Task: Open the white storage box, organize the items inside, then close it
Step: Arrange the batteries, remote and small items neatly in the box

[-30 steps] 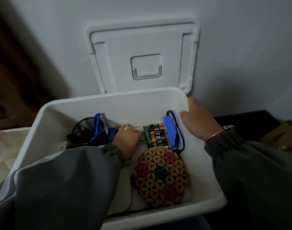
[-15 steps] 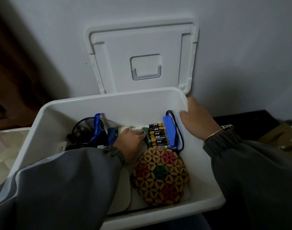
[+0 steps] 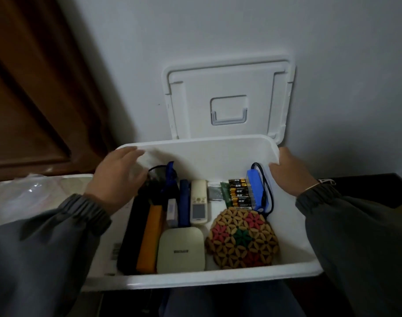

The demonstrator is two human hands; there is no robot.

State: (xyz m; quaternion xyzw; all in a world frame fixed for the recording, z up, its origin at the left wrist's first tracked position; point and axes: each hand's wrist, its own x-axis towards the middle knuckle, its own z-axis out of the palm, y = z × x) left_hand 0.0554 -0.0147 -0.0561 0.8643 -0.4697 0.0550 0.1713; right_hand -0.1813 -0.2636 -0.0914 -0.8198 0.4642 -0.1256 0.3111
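Note:
The white storage box [image 3: 218, 280] stands open in front of me. Its lid [image 3: 227, 99] leans upright against the wall behind it. Inside lie a white remote [image 3: 198, 202], a pack of batteries [image 3: 238, 193], a blue battery pack [image 3: 256, 191], a beaded round mat [image 3: 242, 239], a white square device [image 3: 181, 250], an orange bar [image 3: 150, 239] and a black mesh cup [image 3: 157, 177]. My left hand [image 3: 117, 179] hovers with loose fingers over the box's left rim, holding nothing. My right hand [image 3: 291, 172] grips the right rim near the back corner.
A brown wooden door [image 3: 30, 88] stands to the left of the grey wall. Clear plastic wrap [image 3: 24, 193] lies on a pale surface left of the box. A dark surface [image 3: 378, 186] lies to the right.
My left hand has come out of the box, away from the remote, and risen to the left rim. The camera view has shifted left. My right hand stays on the right rim.

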